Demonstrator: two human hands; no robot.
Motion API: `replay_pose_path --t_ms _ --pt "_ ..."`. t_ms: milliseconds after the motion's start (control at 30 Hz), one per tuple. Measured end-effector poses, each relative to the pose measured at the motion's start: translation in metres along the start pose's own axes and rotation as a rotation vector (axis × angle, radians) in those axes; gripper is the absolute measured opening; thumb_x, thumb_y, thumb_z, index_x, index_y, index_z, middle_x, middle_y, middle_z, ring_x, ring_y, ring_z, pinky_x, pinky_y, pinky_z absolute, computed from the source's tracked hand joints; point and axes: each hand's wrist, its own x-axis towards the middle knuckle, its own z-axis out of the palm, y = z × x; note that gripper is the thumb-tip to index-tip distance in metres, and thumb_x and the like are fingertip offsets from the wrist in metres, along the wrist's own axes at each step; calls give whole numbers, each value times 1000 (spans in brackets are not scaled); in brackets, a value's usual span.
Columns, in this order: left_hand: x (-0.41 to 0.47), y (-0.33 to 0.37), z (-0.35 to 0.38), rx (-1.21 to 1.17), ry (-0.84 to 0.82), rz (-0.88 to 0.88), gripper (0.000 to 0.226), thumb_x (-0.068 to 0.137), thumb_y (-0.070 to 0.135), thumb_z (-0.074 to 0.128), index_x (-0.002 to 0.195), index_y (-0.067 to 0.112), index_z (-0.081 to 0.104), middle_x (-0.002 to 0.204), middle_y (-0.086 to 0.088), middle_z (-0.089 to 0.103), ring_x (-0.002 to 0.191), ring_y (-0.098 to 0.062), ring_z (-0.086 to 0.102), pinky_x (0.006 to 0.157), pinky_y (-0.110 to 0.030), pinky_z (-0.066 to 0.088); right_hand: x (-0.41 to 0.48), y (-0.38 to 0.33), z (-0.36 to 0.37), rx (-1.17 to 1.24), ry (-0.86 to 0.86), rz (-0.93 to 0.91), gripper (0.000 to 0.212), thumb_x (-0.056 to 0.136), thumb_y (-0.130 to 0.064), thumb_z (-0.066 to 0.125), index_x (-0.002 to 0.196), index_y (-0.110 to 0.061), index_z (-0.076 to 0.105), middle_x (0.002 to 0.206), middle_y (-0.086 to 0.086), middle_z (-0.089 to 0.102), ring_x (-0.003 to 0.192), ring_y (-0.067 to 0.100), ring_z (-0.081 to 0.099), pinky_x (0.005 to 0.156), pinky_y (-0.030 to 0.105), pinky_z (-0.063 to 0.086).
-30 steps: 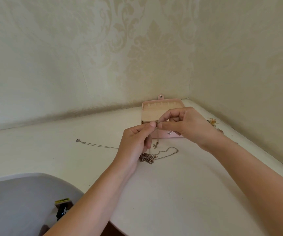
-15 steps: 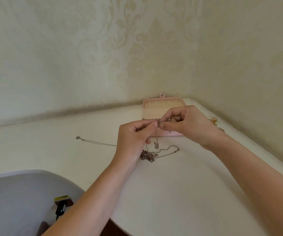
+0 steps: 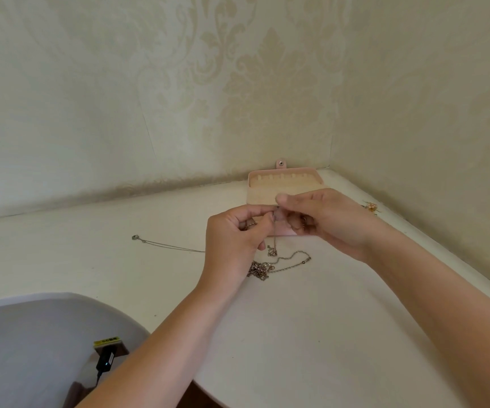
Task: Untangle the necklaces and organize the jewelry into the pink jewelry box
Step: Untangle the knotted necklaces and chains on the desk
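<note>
- Left hand (image 3: 235,240): thumb and forefinger pinched on a fine chain (image 3: 275,241), raised above the table (image 3: 296,334). Likely the anchor, so the strand stays taut.
- Right hand (image 3: 326,219): fingers curled, pinching the same chain just beside the left fingertips. Judged to be picking a loop free.
- Fine chain: hangs from the pinch, with a small pendant at its low end.
- Knot of necklaces (image 3: 260,267): heaped mid-table below the hands, with one strand looping out to the right. Untangling is not yet done.
- Silver necklace (image 3: 167,246): stretched toward the left edge; its near end is hidden behind the left hand.
- Pink jewelry box (image 3: 282,187): open in the far corner, partly behind the hands. Its contents cannot be told.
- Gold piece (image 3: 370,206): by the right edge, against the wall.
- Table: white and smooth, with a rounded near edge.
- Walls (image 3: 179,98): pale damask paper, meeting behind the box.
- Grey rounded object (image 3: 31,334) and a black device (image 3: 106,356): off the near left edge.
</note>
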Motion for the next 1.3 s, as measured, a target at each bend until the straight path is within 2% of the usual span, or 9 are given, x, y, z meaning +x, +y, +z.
replay_pose_path --t_ms 167,267,433,633,800,933,1100,1200,1300 --pt "-4 0 2 57 -4 48 10 85 5 68 84 13 74 40 8 45 38 -3 46 49 -6 36 0 2 3 -31 40 100 27 82 -28 70 57 -19 68 50 -5 37 50 8 33 56 17 35" --pt "-5 -1 5 79 11 70 10 84 6 70 80 15 73 44 -7 41 41 -9 44 50 -6 38 2 3 1 44 68 167 8 78 -19 74 75 -12 74 47 -7 36 46 6 33 51 15 34" --pt "-5 -3 5 98 32 49 5 82 11 74 82 15 73 38 8 45 38 -3 48 53 -4 36 5 6 -1 165 109 256 6 80 -5 71 74 -8 71 46 -6 36 42 6 29 46 16 29" --pt "-6 -2 4 109 17 51 5 83 11 72 83 16 73 42 6 45 38 -2 49 51 -5 35 5 5 -3 240 85 337 24 82 -7 70 61 -16 60 49 -5 35 45 7 30 53 20 29" --pt "-3 -3 3 83 20 28 4 88 13 67 87 15 71 41 9 47 40 -1 46 51 -6 35 3 1 -7 294 13 401 7 89 -15 63 83 -11 63 45 -8 28 43 7 25 48 17 28" --pt "0 -6 1 56 30 -8 6 90 13 63 88 16 68 40 10 45 39 -2 43 49 -8 34 3 1 -14 119 -13 382 17 97 -17 51 93 -5 63 42 -6 26 39 9 23 41 17 28" --pt "0 -7 2 54 -1 -18 6 91 14 62 87 17 65 38 10 43 38 -2 42 47 -8 32 1 2 -14 -108 -119 298 12 90 -9 61 82 -4 69 47 3 34 42 11 23 48 20 25" --pt "0 -8 2 46 -26 -19 5 92 14 62 88 15 64 38 10 43 38 -1 42 46 -8 32 2 3 -11 -134 -140 251 10 84 -9 68 87 -14 77 68 13 38 44 12 23 53 24 24" --pt "0 -8 1 38 -44 -14 4 92 16 62 89 16 64 40 10 46 39 -3 42 46 -10 33 1 1 -9 -139 -173 190 14 81 -12 71 88 -22 78 72 16 35 48 13 22 50 18 27"
